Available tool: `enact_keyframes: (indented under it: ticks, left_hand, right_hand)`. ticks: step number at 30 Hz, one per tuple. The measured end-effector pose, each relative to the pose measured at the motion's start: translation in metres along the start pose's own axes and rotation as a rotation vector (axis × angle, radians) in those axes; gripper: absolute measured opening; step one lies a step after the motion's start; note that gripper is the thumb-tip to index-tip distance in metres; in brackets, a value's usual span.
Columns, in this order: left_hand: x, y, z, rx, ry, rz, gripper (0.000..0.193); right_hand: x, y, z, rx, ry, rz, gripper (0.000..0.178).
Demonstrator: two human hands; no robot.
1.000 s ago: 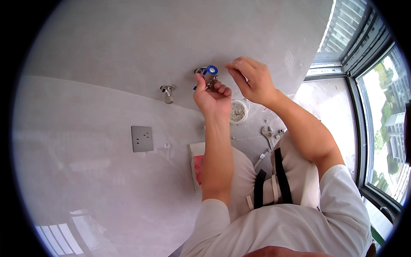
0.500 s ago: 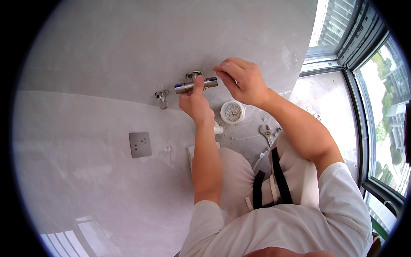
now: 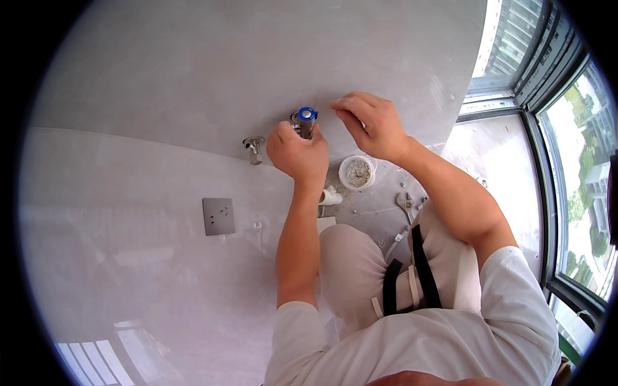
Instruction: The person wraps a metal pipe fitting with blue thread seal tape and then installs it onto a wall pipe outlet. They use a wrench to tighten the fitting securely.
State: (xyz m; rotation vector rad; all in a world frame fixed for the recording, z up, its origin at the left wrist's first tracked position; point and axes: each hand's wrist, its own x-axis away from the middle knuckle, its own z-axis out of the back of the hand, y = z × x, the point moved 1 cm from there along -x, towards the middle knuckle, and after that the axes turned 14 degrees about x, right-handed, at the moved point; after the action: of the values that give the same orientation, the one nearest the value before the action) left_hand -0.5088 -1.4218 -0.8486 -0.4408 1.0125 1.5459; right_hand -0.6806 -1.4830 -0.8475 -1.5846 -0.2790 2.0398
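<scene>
My left hand [image 3: 297, 153] is closed round a chrome double-ended valve [image 3: 307, 126] at the wall flange. One end of the valve, with a blue ring, now faces up toward me; my fingers cover much of the rest. My right hand [image 3: 374, 127] hovers just right of the valve, apart from it. Its thumb and fingertips are pinched together, and whatever they may hold is too small to make out. A second chrome valve [image 3: 253, 151] sticks out of the wall to the left of my left hand.
On the floor stand a white bucket [image 3: 342, 181] of pale debris and a white pipe fitting [image 3: 332, 197]. An adjustable wrench [image 3: 405, 203] and a hose [image 3: 394, 242] lie near my knees. A grey socket plate [image 3: 219, 216] sits on the left wall; a dark-framed window [image 3: 539, 186] is at right.
The valve has turned from lying sideways to having one blue-ringed end toward me. My left hand has rotated with it. The right hand stays pinched, nearly in place.
</scene>
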Motion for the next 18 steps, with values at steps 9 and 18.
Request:
enact_keyframes:
  ticks: [9,18]
  left_hand:
    - [0.045,0.018,0.022,0.298,0.192,0.227,0.059]
    - [0.013,0.019,-0.006,1.895,0.209,1.418,0.056]
  right_hand:
    - [-0.011,-0.012,0.004,0.089,-0.052,0.081,0.038]
    - [-0.009,-0.015,-0.007,0.185,-0.136,0.186,0.043]
